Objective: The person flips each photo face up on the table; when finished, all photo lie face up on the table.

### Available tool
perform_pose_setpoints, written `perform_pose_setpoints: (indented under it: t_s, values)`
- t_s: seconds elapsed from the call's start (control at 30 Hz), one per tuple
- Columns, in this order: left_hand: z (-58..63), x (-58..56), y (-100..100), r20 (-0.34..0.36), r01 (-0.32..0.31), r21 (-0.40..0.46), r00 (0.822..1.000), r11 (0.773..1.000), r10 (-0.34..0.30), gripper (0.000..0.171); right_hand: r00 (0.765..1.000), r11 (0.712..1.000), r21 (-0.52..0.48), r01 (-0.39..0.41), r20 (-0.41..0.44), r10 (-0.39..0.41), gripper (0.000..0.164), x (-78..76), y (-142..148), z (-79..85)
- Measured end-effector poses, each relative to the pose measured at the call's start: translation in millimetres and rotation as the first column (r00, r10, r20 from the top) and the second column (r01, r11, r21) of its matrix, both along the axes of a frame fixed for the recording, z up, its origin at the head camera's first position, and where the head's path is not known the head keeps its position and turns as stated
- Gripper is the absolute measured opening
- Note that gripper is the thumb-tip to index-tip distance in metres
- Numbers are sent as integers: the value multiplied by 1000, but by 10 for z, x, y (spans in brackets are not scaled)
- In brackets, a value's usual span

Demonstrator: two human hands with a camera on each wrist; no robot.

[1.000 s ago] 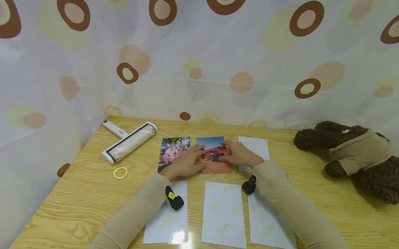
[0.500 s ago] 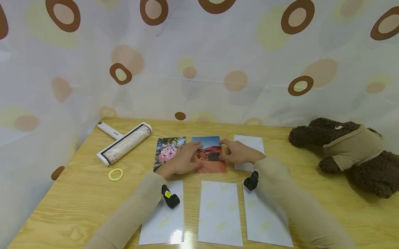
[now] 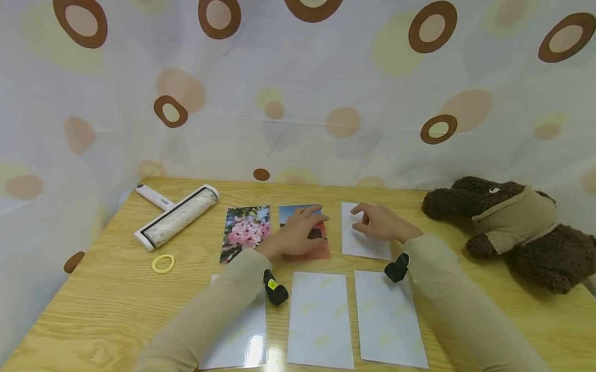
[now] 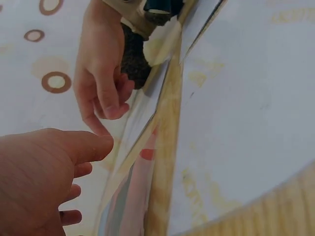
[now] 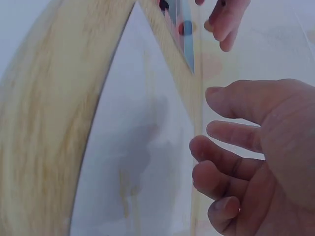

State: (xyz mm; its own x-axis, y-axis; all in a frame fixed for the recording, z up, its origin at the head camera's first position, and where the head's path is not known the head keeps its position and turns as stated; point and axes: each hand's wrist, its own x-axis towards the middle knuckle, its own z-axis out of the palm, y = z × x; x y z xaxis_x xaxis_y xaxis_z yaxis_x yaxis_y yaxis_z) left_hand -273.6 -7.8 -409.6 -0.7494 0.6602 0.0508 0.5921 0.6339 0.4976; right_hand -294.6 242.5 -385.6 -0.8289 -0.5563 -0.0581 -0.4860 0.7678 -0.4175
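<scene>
My left hand (image 3: 298, 234) hovers over a photo of a red vehicle in a desert (image 3: 302, 254), covering its middle. In the left wrist view its fingers are loosely bent and hold nothing. To the right, my right hand (image 3: 382, 222) is above a face-down white card (image 3: 365, 247) in the back row, casting a shadow on it. Its fingers curl loosely with nothing between them in the right wrist view. A photo of pink flowers (image 3: 246, 231) lies face up left of the vehicle photo.
Three white cards lie in the front row: left (image 3: 238, 339), middle (image 3: 321, 320) and right (image 3: 391, 320). A lint roller (image 3: 177, 217) and yellow ring (image 3: 163, 264) lie at left. A brown teddy bear (image 3: 521, 229) lies at right. A patterned curtain (image 3: 302, 97) hangs behind.
My right hand has left the vehicle photo's right edge and moved right over the white card. My left hand has shifted right across the vehicle photo, uncovering the flower photo. The view has turned slightly right.
</scene>
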Motion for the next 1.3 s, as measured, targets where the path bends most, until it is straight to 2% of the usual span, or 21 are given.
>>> perform_pose_setpoints:
  t_s: [0.13, 0.3, 0.53, 0.7, 0.9, 1.13, 1.3]
  values:
    - [-18, -6, 95, 19, -10, -26, 1000, 1000, 11, 55, 999, 999, 21, 47, -1, -47, 41, -92, 17, 15]
    - [-97, -15, 218, 12, -27, -67, 1000, 997, 28, 58, 994, 987, 115, 108, -14, -107, 50, -203, 26, 4]
    - [-185, 14, 380, 0, -56, -137, 998, 989, 56, 58, 975, 961, 187, 201, 60, -216, 75, -358, 77, -36]
    - [-188, 23, 424, 12, -69, -159, 997, 985, 72, 57, 976, 964, 184, 192, 69, -208, 90, -441, 168, -72]
    - [-192, 25, 444, 4, -65, -184, 998, 981, 67, 58, 979, 972, 142, 185, 62, -196, 89, -462, 232, -92]
    - [-222, 27, 474, -11, -59, -177, 998, 982, 58, 58, 958, 955, 142, 262, 83, -275, 85, -434, 244, -79]
    - [-267, 48, 516, -34, -65, -154, 998, 986, 60, 60, 943, 937, 146, 318, 49, -328, 81, -387, 268, -81]
